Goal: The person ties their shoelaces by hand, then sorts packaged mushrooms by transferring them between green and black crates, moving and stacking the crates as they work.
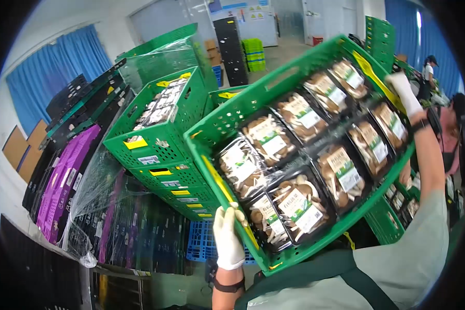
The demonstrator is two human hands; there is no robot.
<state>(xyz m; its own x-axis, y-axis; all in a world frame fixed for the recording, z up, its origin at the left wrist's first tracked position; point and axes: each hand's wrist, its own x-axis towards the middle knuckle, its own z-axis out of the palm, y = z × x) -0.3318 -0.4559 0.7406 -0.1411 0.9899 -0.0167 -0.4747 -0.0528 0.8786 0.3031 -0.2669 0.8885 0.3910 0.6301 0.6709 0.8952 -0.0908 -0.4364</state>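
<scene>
A green plastic crate (289,77) with yellow handles is held up tilted in front of me. Inside it lie several film-wrapped packs of mushrooms (297,206) in black trays with white and green labels. My left hand (228,240), in a white glove, is closed on the yellow handle at the crate's near left end. At the far right end, my white-gloved right hand (404,93) grips the other yellow handle. Some of the fingers of both hands are hidden by the crate walls.
Left of the held crate rises a stack of green crates (160,150), its top one filled with mushroom packs. Black and purple crates (67,181) wrapped in clear film stand further left. A blue pallet (196,243) lies on the floor. Other people (428,77) are at the right.
</scene>
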